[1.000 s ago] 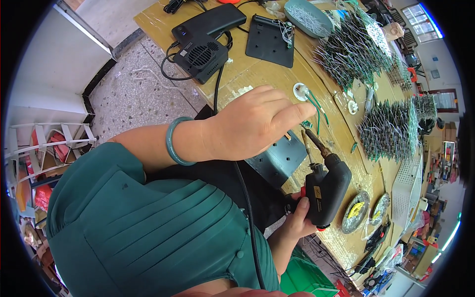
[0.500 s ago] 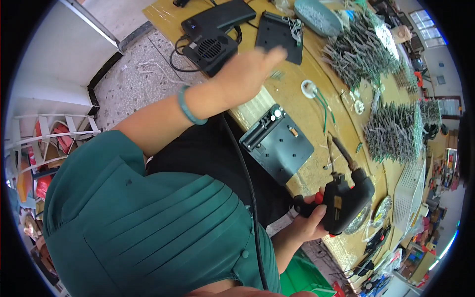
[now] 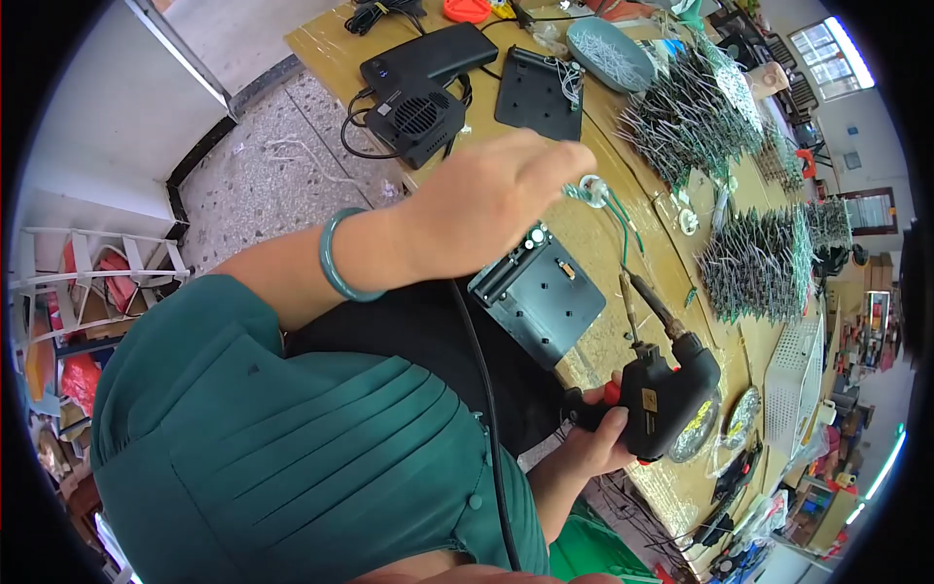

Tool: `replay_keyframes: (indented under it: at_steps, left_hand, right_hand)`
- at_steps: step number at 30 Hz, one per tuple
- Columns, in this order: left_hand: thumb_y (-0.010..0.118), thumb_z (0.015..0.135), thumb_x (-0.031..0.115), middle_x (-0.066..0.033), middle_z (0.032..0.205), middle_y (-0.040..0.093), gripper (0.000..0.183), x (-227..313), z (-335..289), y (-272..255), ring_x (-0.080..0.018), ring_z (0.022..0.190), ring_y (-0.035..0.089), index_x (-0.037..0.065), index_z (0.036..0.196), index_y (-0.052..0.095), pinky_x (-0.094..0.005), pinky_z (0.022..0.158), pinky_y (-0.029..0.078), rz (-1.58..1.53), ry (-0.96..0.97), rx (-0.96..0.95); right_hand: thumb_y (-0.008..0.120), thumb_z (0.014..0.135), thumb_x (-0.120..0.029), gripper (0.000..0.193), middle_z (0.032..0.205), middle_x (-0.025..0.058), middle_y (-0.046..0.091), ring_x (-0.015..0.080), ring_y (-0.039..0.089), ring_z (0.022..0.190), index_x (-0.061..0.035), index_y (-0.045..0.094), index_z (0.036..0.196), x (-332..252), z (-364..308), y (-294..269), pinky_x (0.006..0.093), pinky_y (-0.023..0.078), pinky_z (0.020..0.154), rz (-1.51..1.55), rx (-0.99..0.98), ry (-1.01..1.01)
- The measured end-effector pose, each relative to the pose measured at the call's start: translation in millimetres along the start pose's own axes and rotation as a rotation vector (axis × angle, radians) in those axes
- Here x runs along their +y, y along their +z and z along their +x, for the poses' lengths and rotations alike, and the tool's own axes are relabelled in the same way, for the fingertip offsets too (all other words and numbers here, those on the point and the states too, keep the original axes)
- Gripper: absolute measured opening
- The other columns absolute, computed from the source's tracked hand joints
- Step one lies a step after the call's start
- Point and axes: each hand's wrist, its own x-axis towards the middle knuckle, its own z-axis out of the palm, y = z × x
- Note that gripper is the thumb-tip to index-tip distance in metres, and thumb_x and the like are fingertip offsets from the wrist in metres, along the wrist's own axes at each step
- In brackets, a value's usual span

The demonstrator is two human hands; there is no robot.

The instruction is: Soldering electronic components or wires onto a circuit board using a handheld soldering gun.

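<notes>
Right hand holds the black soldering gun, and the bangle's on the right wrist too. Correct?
Not quite: the head view shows the bangle on the wrist of the left hand. The right hand does hold the black soldering gun.

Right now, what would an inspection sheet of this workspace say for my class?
Surface: tan table, shiny in patches.
Work items: black panel, soldering gun, white disc partly hidden.
Clutter: spiky green boards, tray of white strands.
Hands: left hand by the disc, grip unclear; right hand around the soldering gun.
Cables: black cable across the shirt; green wires at the disc.
Surroundings: speckled floor, white rack at left.
</notes>
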Motion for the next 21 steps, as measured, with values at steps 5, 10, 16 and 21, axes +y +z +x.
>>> replay_keyframes:
  at_steps: [5, 10, 16, 21]
  left_hand:
    - [0.066, 0.072, -0.004, -0.0094, 0.082, 0.06, 0.038, 18, -6, -5, -0.0247, 0.07, 0.06, 0.002, 0.108, 0.054, -0.0325, 0.061, 0.049, -0.037, 0.147, -0.037]
    - [0.067, 0.071, -0.005, -0.0098, 0.083, 0.06, 0.041, 20, -5, -2, -0.0252, 0.071, 0.059, 0.001, 0.11, 0.054, -0.0326, 0.061, 0.049, -0.069, 0.202, 0.0]
    - [0.068, 0.07, -0.005, -0.0094, 0.086, 0.061, 0.042, 23, -6, 1, -0.0256, 0.073, 0.059, 0.001, 0.11, 0.055, -0.0331, 0.063, 0.05, -0.102, 0.228, 0.024]
    - [0.068, 0.07, -0.005, -0.0093, 0.086, 0.061, 0.041, 22, -7, 4, -0.0254, 0.073, 0.06, 0.001, 0.109, 0.056, -0.0331, 0.062, 0.05, -0.09, 0.234, 0.017]
  right_hand:
    - [0.066, 0.08, -0.024, 0.06, 0.091, 0.019, 0.061, 0.0183, 0.058, 0.061, 0.0079, 0.041, 0.124, -5, -2, 9, 0.0259, 0.049, 0.053, -0.076, -0.091, -0.039]
    - [0.065, 0.078, -0.012, 0.056, 0.089, 0.0195, 0.058, 0.0217, 0.059, 0.063, 0.0107, 0.038, 0.121, -3, -4, 9, 0.031, 0.052, 0.057, -0.028, -0.087, -0.058]
    - [0.066, 0.079, -0.02, 0.054, 0.087, 0.0162, 0.06, 0.0192, 0.058, 0.062, 0.0053, 0.043, 0.12, 1, -6, 8, 0.0286, 0.05, 0.057, -0.087, -0.039, -0.028]
    - [0.068, 0.076, -0.012, 0.055, 0.093, 0.0209, 0.056, 0.0232, 0.061, 0.064, 0.0044, 0.034, 0.116, 3, -6, 3, 0.0308, 0.052, 0.059, -0.044, -0.116, 0.022]
